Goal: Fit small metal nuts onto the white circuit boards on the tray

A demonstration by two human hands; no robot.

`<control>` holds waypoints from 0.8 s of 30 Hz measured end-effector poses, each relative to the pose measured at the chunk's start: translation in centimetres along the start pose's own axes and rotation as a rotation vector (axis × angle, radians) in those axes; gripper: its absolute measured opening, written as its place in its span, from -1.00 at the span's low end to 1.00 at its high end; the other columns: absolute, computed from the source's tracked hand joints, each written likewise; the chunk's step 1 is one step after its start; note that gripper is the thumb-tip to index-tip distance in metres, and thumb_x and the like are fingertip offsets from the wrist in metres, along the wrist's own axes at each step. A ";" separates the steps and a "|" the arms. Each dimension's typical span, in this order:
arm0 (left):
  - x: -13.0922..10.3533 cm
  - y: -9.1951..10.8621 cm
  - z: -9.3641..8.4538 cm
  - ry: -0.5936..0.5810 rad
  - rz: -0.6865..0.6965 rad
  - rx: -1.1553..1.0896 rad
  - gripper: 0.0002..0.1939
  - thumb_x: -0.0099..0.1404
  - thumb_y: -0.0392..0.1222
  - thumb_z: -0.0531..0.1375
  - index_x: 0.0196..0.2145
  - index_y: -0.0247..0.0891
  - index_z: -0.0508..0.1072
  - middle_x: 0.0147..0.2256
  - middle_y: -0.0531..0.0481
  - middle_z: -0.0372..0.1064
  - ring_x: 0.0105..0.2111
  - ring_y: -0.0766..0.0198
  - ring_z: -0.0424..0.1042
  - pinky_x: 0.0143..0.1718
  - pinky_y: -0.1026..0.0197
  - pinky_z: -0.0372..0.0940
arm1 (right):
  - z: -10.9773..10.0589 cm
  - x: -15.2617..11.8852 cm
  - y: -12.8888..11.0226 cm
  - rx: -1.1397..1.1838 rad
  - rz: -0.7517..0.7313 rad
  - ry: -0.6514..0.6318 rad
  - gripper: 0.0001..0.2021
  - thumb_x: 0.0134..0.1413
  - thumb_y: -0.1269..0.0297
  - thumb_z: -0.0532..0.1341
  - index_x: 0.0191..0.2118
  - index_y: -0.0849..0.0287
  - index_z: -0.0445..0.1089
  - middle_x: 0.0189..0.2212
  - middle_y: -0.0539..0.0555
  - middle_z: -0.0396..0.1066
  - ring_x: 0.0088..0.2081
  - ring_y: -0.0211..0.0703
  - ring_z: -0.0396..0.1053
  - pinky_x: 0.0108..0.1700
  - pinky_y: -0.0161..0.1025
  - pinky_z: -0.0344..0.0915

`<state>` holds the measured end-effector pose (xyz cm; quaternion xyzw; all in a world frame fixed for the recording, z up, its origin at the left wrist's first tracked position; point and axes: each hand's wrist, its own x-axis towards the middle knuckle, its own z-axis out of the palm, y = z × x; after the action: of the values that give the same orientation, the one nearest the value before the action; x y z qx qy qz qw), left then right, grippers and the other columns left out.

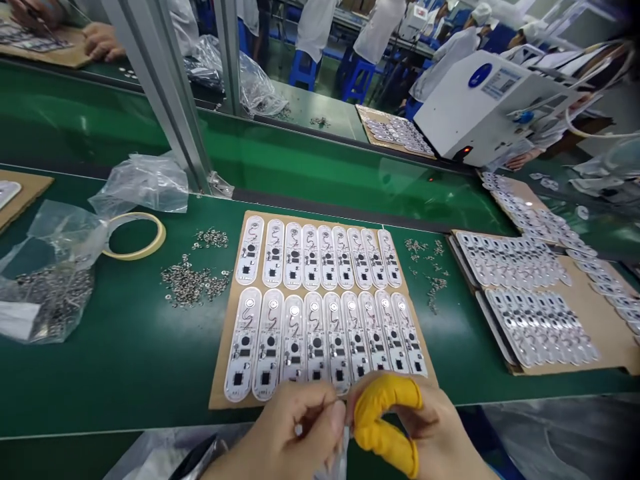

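While hands (300, 430) meet beside white strips (316, 323) | machine (450, 110): label (503, 81) blurred

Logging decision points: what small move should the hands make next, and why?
Probably draw the left hand slightly away from the right hand: they are close together over the near edge of the cardboard sheet, hiding lower ends of some oblong white circuit-board casings; anything pinched can't be made out.

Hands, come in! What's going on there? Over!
Left hand, right hand: close together, grip unclear. White circuit strips: two rows of nine on cardboard. Hands block some near strip ends from view.
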<state>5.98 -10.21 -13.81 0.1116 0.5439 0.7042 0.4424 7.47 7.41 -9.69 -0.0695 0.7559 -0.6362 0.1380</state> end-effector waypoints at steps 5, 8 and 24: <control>-1.1 -2.0 0.3 0.578 0.636 0.635 -0.68 0.34 -0.26 -0.11 -0.57 -0.33 0.14 -0.66 0.11 -0.01 -0.63 0.56 0.00 -0.58 0.44 -0.10 | 2.4 0.2 1.5 0.390 0.243 0.013 -0.82 -0.17 0.39 0.41 -0.34 0.06 0.52 -0.44 -0.02 0.47 -0.40 -0.40 0.42 -0.35 -0.59 0.34; -1.7 -2.2 0.3 0.789 0.818 0.993 -0.76 0.26 -0.41 -0.06 -0.54 -0.31 0.22 -0.65 0.08 0.04 -0.56 0.46 -0.01 -0.50 0.33 -0.12 | 3.7 0.6 2.1 0.582 0.364 -0.023 -0.83 -0.24 0.34 0.45 -0.40 0.08 0.54 -0.50 -0.01 0.43 -0.46 -0.41 0.39 -0.38 -0.54 0.36; -2.3 -2.4 -4.4 0.800 0.884 1.169 -0.91 0.23 -0.28 0.13 -0.34 -0.26 0.44 -0.46 0.13 0.39 -0.40 0.46 0.27 -0.41 0.35 0.17 | 2.8 5.8 0.6 0.077 0.350 -0.099 -0.89 -0.08 0.27 0.35 -0.41 0.18 0.49 -0.49 0.04 0.44 -0.44 -0.35 0.39 -0.43 -0.47 0.35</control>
<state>5.75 -14.79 -16.83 0.2678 0.8440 0.4035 -0.2304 2.82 3.23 -11.38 0.0371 0.7238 -0.6267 0.2862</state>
